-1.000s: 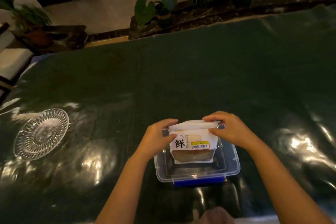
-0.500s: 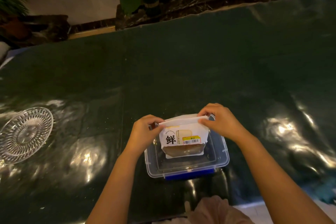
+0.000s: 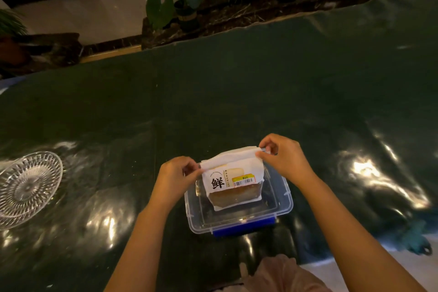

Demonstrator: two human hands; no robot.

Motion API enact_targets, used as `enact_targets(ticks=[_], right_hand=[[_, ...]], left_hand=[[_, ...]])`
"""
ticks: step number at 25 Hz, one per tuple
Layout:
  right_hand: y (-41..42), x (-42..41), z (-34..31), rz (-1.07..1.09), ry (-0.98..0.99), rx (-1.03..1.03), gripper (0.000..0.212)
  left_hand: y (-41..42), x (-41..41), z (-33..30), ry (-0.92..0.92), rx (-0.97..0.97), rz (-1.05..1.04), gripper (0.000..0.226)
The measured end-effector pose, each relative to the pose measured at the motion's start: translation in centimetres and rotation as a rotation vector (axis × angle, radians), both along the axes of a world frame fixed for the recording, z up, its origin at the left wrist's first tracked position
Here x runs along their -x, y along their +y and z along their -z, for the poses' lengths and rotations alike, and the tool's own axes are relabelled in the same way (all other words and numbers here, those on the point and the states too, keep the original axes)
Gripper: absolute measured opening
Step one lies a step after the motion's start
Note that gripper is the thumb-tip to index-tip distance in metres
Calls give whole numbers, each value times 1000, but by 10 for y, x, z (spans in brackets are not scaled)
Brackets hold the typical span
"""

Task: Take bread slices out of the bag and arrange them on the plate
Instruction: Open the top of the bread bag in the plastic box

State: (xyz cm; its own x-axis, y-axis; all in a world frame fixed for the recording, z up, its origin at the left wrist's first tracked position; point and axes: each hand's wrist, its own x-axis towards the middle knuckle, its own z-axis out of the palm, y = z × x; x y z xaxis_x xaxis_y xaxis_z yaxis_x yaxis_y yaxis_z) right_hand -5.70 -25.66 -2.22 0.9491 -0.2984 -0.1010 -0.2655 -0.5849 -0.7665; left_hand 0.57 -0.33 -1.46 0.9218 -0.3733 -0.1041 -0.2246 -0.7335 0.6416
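Note:
A white bread bag (image 3: pixel 233 179) with a black character and a yellow barcode label stands upright in a clear plastic box (image 3: pixel 282 211). Brown bread shows through the bag's clear lower window. My left hand (image 3: pixel 176 176) pinches the left end of the folded bag top. My right hand (image 3: pixel 283 156) pinches the right end, slightly higher. The bag top is folded shut between them. A clear ribbed glass plate (image 3: pixel 28 185) lies on the table at the far left, with nothing on it.
The box has a blue latch (image 3: pixel 244 230) on its near side and sits near the front edge of a dark green glossy table (image 3: pixel 237 92). Potted plants (image 3: pixel 180 0) and a floor lie beyond the table's far edge.
Both hands keep hold of the bag top throughout. The right end of the fold now sits a little higher than the left. The camera view has shifted, moving the plate toward the left edge.

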Motion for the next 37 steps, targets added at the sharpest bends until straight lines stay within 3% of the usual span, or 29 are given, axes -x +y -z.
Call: enact_targets(ticks=[3,5,7,9,12,15,18,22,24,28,31,34,37], right_hand=[[7,1,2,58,-3,7,19],[7,5,2,25,-29,27,35],[5,9,1,-77,-33,39,51],[6,11,-1,-168,-45,89,46],[8,7,-6,-178,-121,121,18],[7,-1,-12,-110,-70,5,5],[10,-12,-13,-37,57,-122,24],[19,-22,-9,-27,81,-78,26],[18,-22,-9,-10,46,-92,22],[15,-15,-11,-21,-7,-183,8],[10,-5,-14,-74,-22,-261,13],[7,0,-14,-176,-76,-102,34],[11,-1,-14,-255,-178,219,38]], left_hand=[[-5,8,4,-14,69,-118,22],[-5,12,5,-53,60,-100,17],[-6,15,4,-62,23,-27,33],[-9,15,3,-71,10,48,44],[-16,13,-1,-157,81,113,23],[-12,6,-3,-77,228,1,19],[-13,2,-7,-51,248,22,28],[-18,3,-2,-9,118,183,63],[-16,2,-1,-37,130,159,58],[-15,-4,-4,-186,189,147,24],[-17,-7,-2,-87,243,44,15],[-19,-12,1,117,370,-119,20],[-25,-14,2,238,458,-176,18]])
